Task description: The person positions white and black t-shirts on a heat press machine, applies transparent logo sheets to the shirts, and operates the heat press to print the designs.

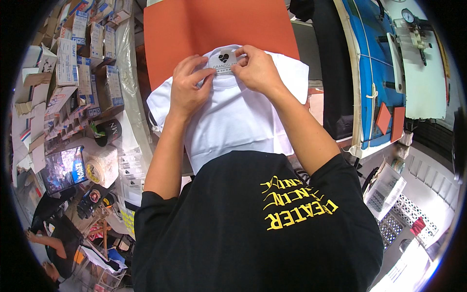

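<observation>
A white T-shirt lies spread out before me, its collar at the far end and its short sleeves out to both sides. Inside the neck opening is a small clear label film with a dark printed emblem. My left hand pinches the film's left edge between thumb and fingers. At its right edge, my right hand has its fingertips closed on the film. The shirt's upper part rests on a flat orange pad; its lower end passes under my black shirt front, out of sight.
On the left, shelves hold many small cartons, with a lit screen and a tape roll below. A person is at the lower left. To the right stand a blue board and a pressure gauge.
</observation>
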`<action>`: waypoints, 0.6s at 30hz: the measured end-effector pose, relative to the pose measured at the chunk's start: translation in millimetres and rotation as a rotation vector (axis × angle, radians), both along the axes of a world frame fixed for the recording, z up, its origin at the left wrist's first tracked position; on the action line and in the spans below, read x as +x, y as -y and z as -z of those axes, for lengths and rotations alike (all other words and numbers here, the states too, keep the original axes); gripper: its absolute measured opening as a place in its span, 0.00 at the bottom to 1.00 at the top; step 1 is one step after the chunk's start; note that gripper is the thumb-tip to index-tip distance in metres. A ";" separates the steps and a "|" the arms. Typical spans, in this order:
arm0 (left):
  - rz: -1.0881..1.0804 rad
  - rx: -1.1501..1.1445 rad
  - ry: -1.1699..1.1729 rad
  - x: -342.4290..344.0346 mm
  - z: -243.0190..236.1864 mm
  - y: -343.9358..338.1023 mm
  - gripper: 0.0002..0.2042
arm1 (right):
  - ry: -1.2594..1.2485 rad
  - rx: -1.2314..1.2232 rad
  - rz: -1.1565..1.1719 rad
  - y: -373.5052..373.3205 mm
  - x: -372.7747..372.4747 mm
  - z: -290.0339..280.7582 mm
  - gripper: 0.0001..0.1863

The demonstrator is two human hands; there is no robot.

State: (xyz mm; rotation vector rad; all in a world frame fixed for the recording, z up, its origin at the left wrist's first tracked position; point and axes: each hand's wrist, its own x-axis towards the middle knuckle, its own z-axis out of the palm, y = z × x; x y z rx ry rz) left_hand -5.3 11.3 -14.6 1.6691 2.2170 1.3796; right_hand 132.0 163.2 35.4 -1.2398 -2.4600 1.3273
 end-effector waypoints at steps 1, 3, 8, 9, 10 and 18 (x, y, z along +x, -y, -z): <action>0.003 -0.001 -0.010 -0.5 0.4 0.5 0.08 | -0.004 0.000 -0.001 0.1 -0.1 0.2 0.20; 0.006 -0.001 -0.018 -0.7 1.3 0.8 0.08 | -0.011 -0.001 -0.001 0.5 0.1 0.4 0.20; 0.007 -0.002 -0.011 -0.3 2.7 0.8 0.08 | -0.013 0.003 0.002 2.2 0.4 -3.5 0.20; 0.009 -0.004 -0.011 -0.3 2.6 0.8 0.08 | -0.014 -0.001 0.004 2.5 0.4 -4.3 0.20; 0.010 -0.006 -0.011 -0.3 2.4 0.9 0.08 | -0.011 0.004 -0.001 2.3 0.4 -3.7 0.20; 0.010 -0.004 -0.008 0.8 0.3 1.5 0.08 | -0.001 0.007 -0.005 2.8 0.1 -3.5 0.20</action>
